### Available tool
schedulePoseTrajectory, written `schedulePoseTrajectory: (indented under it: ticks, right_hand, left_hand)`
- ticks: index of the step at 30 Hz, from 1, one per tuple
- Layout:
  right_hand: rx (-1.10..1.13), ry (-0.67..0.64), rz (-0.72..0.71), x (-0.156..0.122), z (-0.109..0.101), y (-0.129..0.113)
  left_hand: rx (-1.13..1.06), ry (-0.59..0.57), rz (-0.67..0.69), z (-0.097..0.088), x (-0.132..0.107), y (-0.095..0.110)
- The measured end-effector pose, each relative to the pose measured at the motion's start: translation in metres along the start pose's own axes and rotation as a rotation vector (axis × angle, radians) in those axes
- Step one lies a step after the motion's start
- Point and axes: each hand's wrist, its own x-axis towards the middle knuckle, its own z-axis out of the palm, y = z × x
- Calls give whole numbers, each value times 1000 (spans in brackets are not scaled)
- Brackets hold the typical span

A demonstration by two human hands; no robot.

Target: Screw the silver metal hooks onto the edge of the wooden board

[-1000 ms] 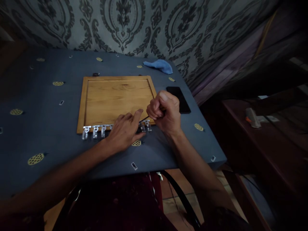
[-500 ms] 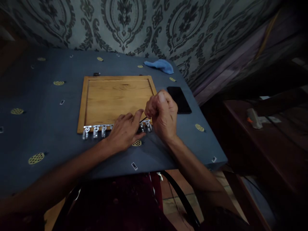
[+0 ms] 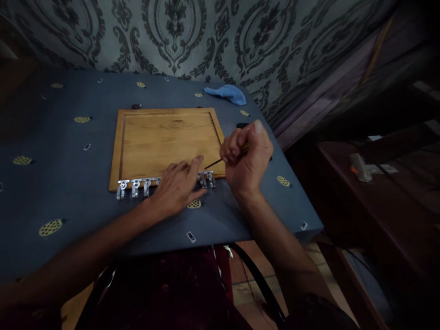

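A wooden board (image 3: 168,140) with a raised frame lies flat on the blue tablecloth (image 3: 68,183). A strip of metal hooks (image 3: 135,185) runs along its near edge. My left hand (image 3: 178,185) lies over the middle of that strip, fingers stretched flat, index finger pointing at the hooks on the right (image 3: 207,178). My right hand (image 3: 247,158) is closed round a thin tool (image 3: 215,163), likely a small screwdriver. The tool's dark tip points down-left and hangs just above the right hooks.
A blue cloth (image 3: 227,93) lies at the table's far edge near the patterned wall. A black phone (image 3: 242,125) is mostly hidden behind my right hand. The table's right edge drops off beside a dark wooden bench (image 3: 371,183).
My right hand has lifted and drawn back to the right, pulling the tool's tip away from the right hooks. My left hand has stayed in place.
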Motion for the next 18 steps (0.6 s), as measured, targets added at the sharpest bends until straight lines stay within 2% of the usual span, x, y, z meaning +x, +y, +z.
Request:
schedulePoseTrajectory:
  ticks: [5,12,18]
  right_hand:
    - [-49,-44,72,-3,1,5]
    - [-18,-114,68,-7,2,8]
    - [-104,-87,93,-8,2,10]
  left_hand:
    - [-9,-6,-9,0,1,1]
    - [6,-8,-12,1,1,1]
    - [2,-20,-10,0,1,1]
